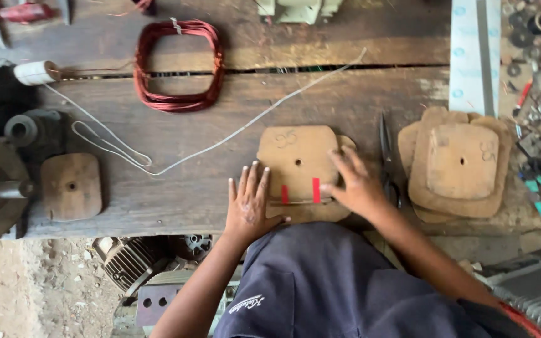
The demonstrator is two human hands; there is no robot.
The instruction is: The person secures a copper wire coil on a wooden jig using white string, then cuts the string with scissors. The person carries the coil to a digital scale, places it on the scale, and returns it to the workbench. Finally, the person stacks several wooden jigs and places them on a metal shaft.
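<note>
At the near edge of the worn wooden table (358,100), my left hand (248,203) lay flat, fingers spread, palm down beside the rounded cardboard former (297,164), gripping nothing. My right hand (355,184) was open too, fingertips pressing the former's right edge near two red tape strips (300,191) and a thin brown strip (298,202) lying across its lower part. The former sat on top of a second, similar card, close to the table's front edge.

Risks noted: the stack was held by light finger pressure only; a sideways push could have slid the top card off its mate and skewed the taped strip. Being so near the edge, the pair could have tipped onto the motor housing (129,263) below. The scissors (386,156) lay just right of my right hand, blades pointing away; a careless sweep might have caught them. The loose white cord (220,141) trailed close behind the former and could have snagged. The red copper wire coil (180,66) lay well apart, the other former stack (458,166) off right.
</note>
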